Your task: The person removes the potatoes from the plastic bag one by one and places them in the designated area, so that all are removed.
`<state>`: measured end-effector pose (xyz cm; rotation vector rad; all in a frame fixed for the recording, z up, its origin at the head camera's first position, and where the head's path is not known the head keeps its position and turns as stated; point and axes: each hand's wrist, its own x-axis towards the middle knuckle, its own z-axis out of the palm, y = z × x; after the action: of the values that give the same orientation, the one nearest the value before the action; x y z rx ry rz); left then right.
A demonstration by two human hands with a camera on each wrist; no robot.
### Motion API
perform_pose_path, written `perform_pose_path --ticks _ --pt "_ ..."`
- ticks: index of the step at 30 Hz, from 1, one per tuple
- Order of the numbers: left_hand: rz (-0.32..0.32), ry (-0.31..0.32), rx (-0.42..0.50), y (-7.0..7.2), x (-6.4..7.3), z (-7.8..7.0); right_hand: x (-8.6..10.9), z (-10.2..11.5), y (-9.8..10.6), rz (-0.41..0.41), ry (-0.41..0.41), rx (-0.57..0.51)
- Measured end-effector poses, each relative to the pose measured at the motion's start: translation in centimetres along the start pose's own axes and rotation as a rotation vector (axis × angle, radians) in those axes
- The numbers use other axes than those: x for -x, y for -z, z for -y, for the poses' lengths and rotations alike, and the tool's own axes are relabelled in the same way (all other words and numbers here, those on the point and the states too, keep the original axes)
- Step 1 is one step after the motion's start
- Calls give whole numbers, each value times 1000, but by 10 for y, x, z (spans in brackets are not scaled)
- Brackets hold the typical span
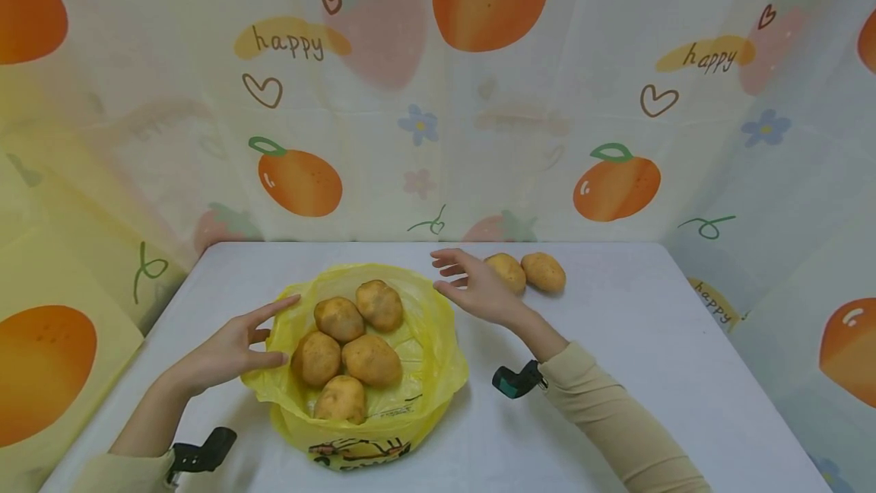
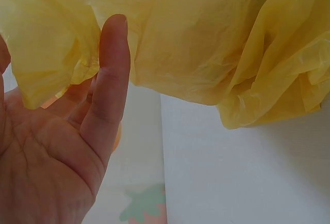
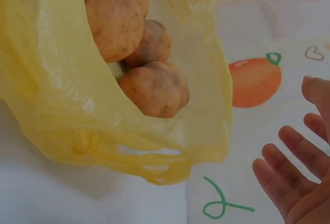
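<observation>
A yellow plastic bag (image 1: 438, 402) stands on the table, its mouth spread wide, with several potatoes (image 1: 372, 361) inside. At its left rim is my left hand (image 1: 229, 348), thumb and index finger reaching over the edge. In the left wrist view the bag's film (image 2: 51, 44) hangs between the thumb and the fairly straight fingers (image 2: 111, 80). My right hand (image 1: 479, 287) is held off the bag's far right side with nothing in it, its fingers parted and loosely bent. Two more potatoes (image 1: 544, 274) lie beyond it, the nearer one partly hidden by the hand.
The white table (image 1: 630, 371) reaches back to a hanging cloth (image 1: 479, 120) printed with fruit, hearts and words. More of that cloth hangs at both sides. Each wrist carries a small black camera (image 1: 518, 380).
</observation>
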<state>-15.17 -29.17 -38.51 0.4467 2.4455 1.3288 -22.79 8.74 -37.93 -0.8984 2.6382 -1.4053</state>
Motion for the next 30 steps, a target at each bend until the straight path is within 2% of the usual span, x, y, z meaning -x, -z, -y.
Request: perform_pose_path --ticks 7,13,25,30 --pt "-2 5 -13 1 0 -2 -5 8 -7 92 -33 31" --pt "13 1 45 0 1 0 -11 13 -16 158 -23 9" --pt "0 -1 -3 0 0 0 -25 19 -37 249 0 -49" --pt "-3 -2 -8 0 0 0 -29 18 -44 253 7 -52"
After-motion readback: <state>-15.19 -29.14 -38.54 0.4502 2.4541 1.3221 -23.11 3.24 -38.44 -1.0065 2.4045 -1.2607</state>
